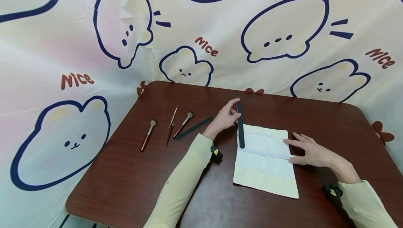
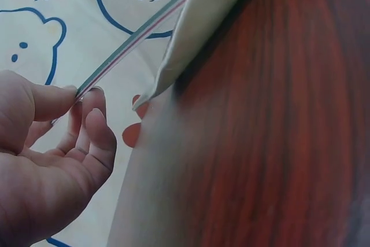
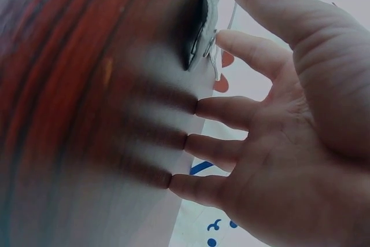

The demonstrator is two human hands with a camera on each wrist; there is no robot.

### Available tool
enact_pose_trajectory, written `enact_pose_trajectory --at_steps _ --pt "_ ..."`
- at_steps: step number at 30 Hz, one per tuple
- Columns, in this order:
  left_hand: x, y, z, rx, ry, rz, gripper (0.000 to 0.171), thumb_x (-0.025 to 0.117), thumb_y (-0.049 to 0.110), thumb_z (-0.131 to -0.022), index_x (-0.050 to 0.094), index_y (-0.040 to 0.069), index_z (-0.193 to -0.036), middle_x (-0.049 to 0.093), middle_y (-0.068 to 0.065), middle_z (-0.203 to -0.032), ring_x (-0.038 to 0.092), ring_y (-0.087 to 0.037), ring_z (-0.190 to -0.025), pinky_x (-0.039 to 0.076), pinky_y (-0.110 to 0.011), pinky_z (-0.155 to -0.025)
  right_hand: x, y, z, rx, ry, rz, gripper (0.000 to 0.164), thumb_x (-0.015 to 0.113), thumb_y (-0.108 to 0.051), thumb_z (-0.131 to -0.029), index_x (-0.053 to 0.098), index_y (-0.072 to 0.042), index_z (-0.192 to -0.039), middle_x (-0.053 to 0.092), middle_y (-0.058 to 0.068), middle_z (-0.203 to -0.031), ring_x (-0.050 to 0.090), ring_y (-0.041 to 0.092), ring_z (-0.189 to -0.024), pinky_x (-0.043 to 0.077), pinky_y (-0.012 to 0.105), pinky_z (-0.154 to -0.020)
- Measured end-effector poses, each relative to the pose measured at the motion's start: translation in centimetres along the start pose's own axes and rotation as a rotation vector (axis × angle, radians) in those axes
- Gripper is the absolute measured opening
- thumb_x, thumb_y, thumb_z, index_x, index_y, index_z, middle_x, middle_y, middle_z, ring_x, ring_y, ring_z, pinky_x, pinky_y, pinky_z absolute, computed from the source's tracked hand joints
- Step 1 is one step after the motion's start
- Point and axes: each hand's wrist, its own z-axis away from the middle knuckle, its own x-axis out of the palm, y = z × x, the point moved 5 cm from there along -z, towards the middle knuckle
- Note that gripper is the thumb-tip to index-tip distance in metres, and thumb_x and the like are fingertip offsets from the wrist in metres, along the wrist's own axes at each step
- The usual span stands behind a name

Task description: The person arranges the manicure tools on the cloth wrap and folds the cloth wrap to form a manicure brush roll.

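In my left hand [image 1: 225, 117] I pinch a dark nail file [image 1: 240, 126] between thumb and fingers; the left wrist view shows its thin layered edge [image 2: 133, 40]. Its near end lies over the left side of a cream and white folded cloth [image 1: 266, 172], which is spread on the table. At the cloth's right edge [image 3: 207, 24], my right hand [image 1: 315, 151] has its thumb and index finger touching the fabric. The other right fingers are stretched out, their tips on the tabletop.
Left of my left arm, a second nail file [image 1: 193, 129] lies on the brown table [image 1: 119, 186]. Beside it are two makeup brushes [image 1: 148, 137] [image 1: 182, 124] and two thin slender tools [image 1: 172, 116] [image 1: 169, 135]. A printed curtain [image 1: 226, 21] hangs behind the table.
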Motion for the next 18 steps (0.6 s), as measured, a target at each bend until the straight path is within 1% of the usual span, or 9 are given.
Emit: enact_pose_trajectory --at_steps 6,9,14,18 --pt "-0.1 -0.1 -0.1 0.014 -0.015 0.004 0.059 0.057 0.012 -0.099 0.034 0.03 -0.15 0.058 -0.009 -0.093 0.065 -0.035 -0.084 0.053 -0.032 -0.069 -0.1 -0.1 0.0 0.007 -0.004 0.009 0.08 0.074 -0.054 -0.078 0.049 -0.016 -0.144 0.022 0.035 -0.154 0.017 0.058 -0.137 0.029 0.08 -0.093" --pt "0.2 -0.2 -0.1 -0.001 -0.038 0.008 0.059 0.057 0.012 -0.099 0.035 0.031 -0.15 0.058 -0.009 -0.093 0.064 -0.033 -0.083 0.054 -0.033 -0.071 -0.2 0.0 0.0 0.006 -0.002 0.008 0.08 0.075 -0.053 -0.078 0.048 -0.016 -0.144 0.022 0.036 -0.154 0.017 0.058 -0.136 0.03 0.08 -0.092" --pt "0.7 -0.6 -0.2 -0.042 -0.099 -0.002 0.058 0.057 0.014 -0.099 0.035 0.031 -0.15 0.059 -0.009 -0.092 0.062 -0.025 -0.077 0.052 -0.031 -0.067 -0.2 0.0 0.1 0.005 -0.002 0.008 0.08 0.074 -0.054 -0.078 0.049 -0.016 -0.144 0.022 0.036 -0.154 0.017 0.058 -0.136 0.03 0.08 -0.092" --pt "0.9 -0.9 -0.1 -0.042 -0.147 -0.03 0.058 0.059 0.015 -0.099 0.035 0.026 -0.151 0.06 -0.009 -0.09 0.061 -0.022 -0.072 0.051 -0.031 -0.064 0.0 0.1 -0.1 0.011 -0.005 0.013 0.081 0.073 -0.057 -0.078 0.048 -0.017 -0.145 0.022 0.035 -0.154 0.016 0.058 -0.137 0.029 0.08 -0.093"
